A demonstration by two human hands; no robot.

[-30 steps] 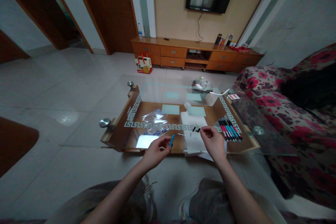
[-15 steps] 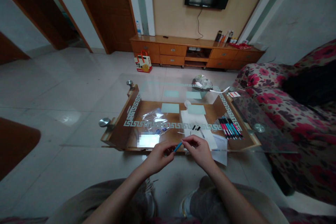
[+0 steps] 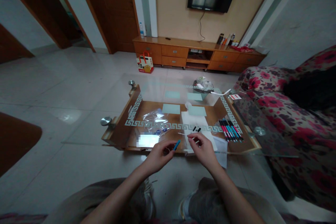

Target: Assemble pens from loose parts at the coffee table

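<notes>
My left hand (image 3: 157, 154) grips a short blue pen barrel (image 3: 176, 144) that points up and to the right, at the near edge of the glass coffee table (image 3: 147, 91). My right hand (image 3: 203, 148) hovers just right of it over the white paper sheets (image 3: 195, 126), fingers pinched on a thin pale refill that is hard to make out. Two small black caps (image 3: 196, 129) and a thin white stick (image 3: 181, 134) lie on the paper just beyond my hands.
A row of several pink, blue and black pens (image 3: 230, 130) lies at the table's right. A clear plastic bag (image 3: 154, 118) sits left of the paper. A floral sofa (image 3: 294, 112) flanks the right side; a wooden TV cabinet (image 3: 199, 54) stands at the far wall.
My right hand came from the paper to the blue barrel's tip, then drew back slightly right. The left hand tilted the barrel more toward the right.
</notes>
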